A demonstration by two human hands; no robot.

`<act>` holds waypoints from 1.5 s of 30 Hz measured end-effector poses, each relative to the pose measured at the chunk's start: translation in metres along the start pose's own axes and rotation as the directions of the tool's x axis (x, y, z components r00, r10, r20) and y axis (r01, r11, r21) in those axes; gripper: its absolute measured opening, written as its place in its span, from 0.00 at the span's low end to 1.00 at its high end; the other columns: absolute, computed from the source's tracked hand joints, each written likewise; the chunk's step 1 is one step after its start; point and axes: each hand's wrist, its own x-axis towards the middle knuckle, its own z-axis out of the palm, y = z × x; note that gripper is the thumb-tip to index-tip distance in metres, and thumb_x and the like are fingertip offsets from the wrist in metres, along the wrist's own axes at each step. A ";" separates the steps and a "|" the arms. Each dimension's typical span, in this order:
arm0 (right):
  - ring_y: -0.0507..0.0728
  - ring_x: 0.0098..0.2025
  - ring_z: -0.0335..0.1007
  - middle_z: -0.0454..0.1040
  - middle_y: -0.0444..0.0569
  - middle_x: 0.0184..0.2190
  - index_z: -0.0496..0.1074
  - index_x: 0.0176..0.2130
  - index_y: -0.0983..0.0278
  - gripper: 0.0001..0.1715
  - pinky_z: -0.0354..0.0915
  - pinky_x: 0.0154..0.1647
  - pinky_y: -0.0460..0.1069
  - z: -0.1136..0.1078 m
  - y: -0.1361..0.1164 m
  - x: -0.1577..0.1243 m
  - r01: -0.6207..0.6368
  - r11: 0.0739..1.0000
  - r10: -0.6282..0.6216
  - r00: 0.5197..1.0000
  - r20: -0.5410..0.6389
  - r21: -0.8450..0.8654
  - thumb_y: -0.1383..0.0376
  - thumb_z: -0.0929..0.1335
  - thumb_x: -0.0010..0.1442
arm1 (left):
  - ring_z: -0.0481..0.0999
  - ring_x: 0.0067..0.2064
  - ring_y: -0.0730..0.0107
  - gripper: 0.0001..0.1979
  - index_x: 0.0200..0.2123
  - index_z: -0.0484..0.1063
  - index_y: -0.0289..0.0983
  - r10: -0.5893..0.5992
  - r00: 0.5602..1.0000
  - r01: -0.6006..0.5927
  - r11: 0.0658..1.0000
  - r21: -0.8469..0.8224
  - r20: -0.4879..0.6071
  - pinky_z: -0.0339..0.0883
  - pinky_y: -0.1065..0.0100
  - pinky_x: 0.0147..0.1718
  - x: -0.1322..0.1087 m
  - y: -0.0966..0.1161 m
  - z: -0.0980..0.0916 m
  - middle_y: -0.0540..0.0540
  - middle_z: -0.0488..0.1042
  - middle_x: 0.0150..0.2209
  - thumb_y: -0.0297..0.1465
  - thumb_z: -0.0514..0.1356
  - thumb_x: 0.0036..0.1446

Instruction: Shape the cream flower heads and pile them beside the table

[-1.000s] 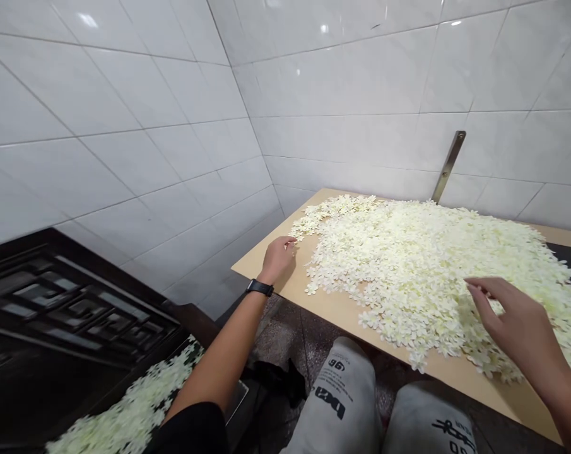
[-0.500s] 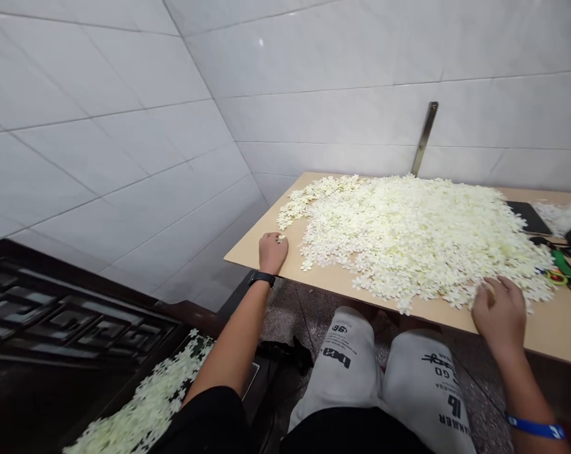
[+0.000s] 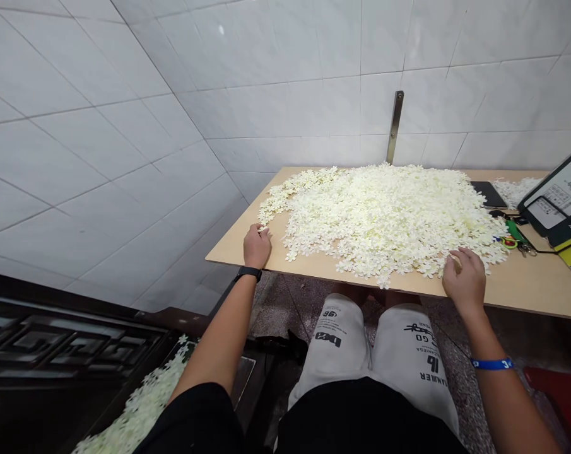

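Note:
A wide pile of pale cream artificial flowers [image 3: 389,214] with small petals covers much of the wooden board tabletop [image 3: 233,243]. My left hand [image 3: 257,247], with a dark band on the wrist, rests by the board's left front edge. Its fingers are curled, and a small pale flower [image 3: 263,229] shows at the fingertips. At the front right of the pile, my right hand [image 3: 465,280] has its fingers bent and the thumb apart from them, touching or just over the outer flowers. Whether a petal lies between those fingers is hard to make out.
Behind the pile's right end lies a black flat object [image 3: 488,194]. Scissors with a green handle [image 3: 515,231] and a printed box [image 3: 562,195] are farther right. More flowers [image 3: 143,403] lie low at left, beside dark carved furniture [image 3: 67,347]. A metal bracket [image 3: 395,126] is on the wall.
The view has swung right, bringing more of the printed box in. My left hand stays near the board's left edge with the flower; my right hand remains at the pile's front right, its fingers slightly more spread.

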 end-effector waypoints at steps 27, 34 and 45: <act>0.69 0.75 0.50 0.57 0.50 0.73 0.65 0.68 0.56 0.29 0.46 0.74 0.72 0.131 -0.151 0.085 0.764 0.479 -0.832 0.238 0.501 0.432 0.53 0.58 0.73 | 0.78 0.47 0.50 0.19 0.52 0.71 0.36 -0.018 1.000 0.018 1.000 0.016 0.011 0.67 0.60 0.43 0.002 -0.002 0.002 0.35 0.80 0.47 0.40 0.50 0.69; 0.71 0.76 0.49 0.55 0.51 0.74 0.63 0.69 0.58 0.30 0.46 0.73 0.73 0.153 -0.175 0.097 0.794 0.475 -0.819 0.242 0.520 0.380 0.53 0.58 0.73 | 0.78 0.43 0.52 0.19 0.51 0.72 0.37 -0.011 1.000 0.011 1.000 -0.002 0.006 0.66 0.62 0.39 0.003 -0.002 0.000 0.37 0.80 0.45 0.41 0.51 0.68; 0.77 0.76 0.45 0.55 0.50 0.74 0.63 0.69 0.56 0.37 0.45 0.72 0.77 0.110 -0.175 0.088 0.748 0.502 -0.819 0.251 0.516 0.434 0.43 0.60 0.70 | 0.78 0.41 0.53 0.18 0.50 0.73 0.37 -0.008 1.000 0.008 1.000 -0.016 -0.001 0.66 0.61 0.39 0.002 -0.001 -0.002 0.38 0.80 0.41 0.42 0.53 0.67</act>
